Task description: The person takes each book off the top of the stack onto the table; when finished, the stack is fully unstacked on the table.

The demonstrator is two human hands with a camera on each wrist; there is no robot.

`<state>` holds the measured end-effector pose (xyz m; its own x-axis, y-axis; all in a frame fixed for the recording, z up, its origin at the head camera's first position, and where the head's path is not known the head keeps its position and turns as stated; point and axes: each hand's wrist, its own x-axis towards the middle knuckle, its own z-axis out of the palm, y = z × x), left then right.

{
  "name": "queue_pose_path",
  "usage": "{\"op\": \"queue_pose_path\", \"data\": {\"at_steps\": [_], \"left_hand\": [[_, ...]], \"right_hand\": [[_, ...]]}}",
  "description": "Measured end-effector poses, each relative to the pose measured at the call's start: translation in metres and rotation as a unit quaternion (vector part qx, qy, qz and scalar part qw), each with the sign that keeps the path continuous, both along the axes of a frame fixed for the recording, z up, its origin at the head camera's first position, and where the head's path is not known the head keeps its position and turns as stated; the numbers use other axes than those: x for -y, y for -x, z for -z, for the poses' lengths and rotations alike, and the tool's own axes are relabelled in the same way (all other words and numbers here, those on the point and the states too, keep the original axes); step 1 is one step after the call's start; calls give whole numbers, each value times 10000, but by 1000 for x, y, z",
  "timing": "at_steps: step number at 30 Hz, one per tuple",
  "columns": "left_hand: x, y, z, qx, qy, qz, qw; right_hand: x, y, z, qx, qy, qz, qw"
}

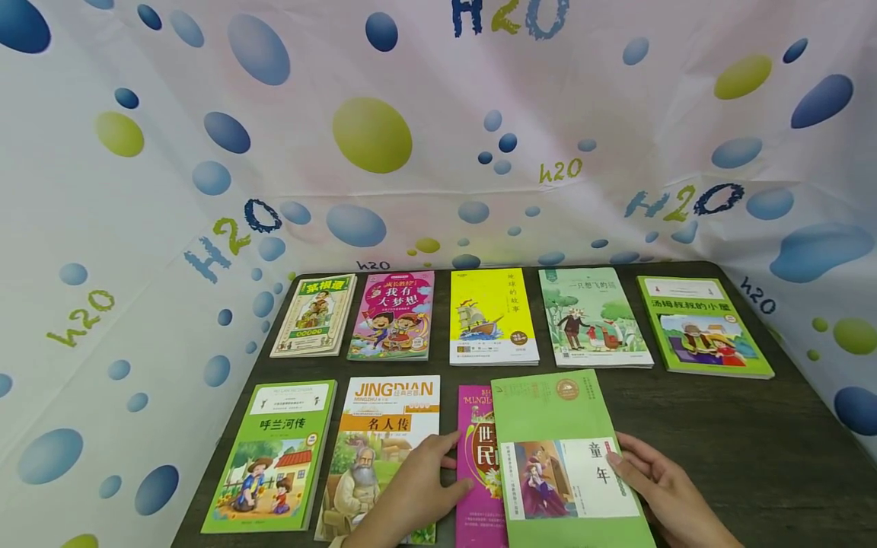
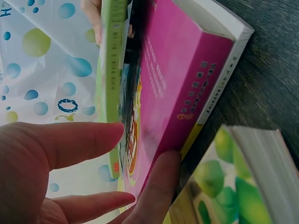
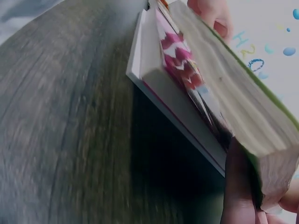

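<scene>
My right hand (image 1: 661, 487) grips a green book (image 1: 548, 411) by its right edge, thumb on the cover. The green book is lifted, tilted, over a magenta book (image 1: 473, 441) and hides much of it. In the left wrist view, the magenta book lies on a white book (image 2: 229, 60) with a yellow spine end. My left hand (image 1: 421, 487) is at the magenta book's left side, a finger touching its spine and the thumb over the cover, fingers mostly straight. In the right wrist view, the green book's page block (image 3: 243, 102) shows above the other books.
Left of these lie a white-and-orange book (image 1: 377, 457) and a green book with a farm scene (image 1: 267, 457). A back row holds several books, among them a yellow one (image 1: 486, 312) and a pink one (image 1: 390, 316). Patterned curtains (image 1: 438, 152) surround the dark table (image 1: 754, 449).
</scene>
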<state>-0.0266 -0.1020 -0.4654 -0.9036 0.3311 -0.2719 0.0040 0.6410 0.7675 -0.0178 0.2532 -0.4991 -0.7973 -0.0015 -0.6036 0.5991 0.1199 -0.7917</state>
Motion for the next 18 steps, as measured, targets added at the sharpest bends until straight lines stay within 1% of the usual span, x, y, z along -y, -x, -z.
{"op": "queue_pose_path", "data": {"at_steps": [6,12,18], "left_hand": [[-2,-1,1,-179,129,-17,9998],[-5,-1,0,-143,225,-108,9996],[-7,0,0,-159,342,-119,9992]], "right_hand": [[-20,1,-4,64,-8,6,10000],[-41,3,-8,116,-212,-14,9997],[-63,2,-5,210,-283,26,9994]]}}
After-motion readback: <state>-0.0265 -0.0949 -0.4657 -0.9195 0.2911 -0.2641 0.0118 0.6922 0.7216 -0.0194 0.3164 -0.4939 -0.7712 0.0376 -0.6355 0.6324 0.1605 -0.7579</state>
